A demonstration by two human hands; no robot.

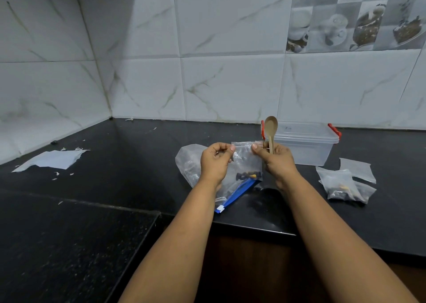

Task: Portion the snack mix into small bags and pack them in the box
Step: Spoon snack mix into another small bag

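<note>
A small clear bag [246,162] hangs above the black counter with a few dark and yellow snack pieces at its bottom. My left hand [215,162] pinches its top left corner. My right hand [276,161] pinches the top right corner and also grips a wooden spoon [271,130] that points upward. Under the bag lies the large clear zip bag [191,164] with a blue slider strip [238,193], holding snack mix. A clear plastic box [306,142] with red clips stands behind my right hand, lid on.
Several small bags [345,180], some filled, lie on the counter at the right. A torn white paper [53,160] and scraps lie at the left. Tiled walls close the back and left. The counter's front edge [253,230] runs below my forearms.
</note>
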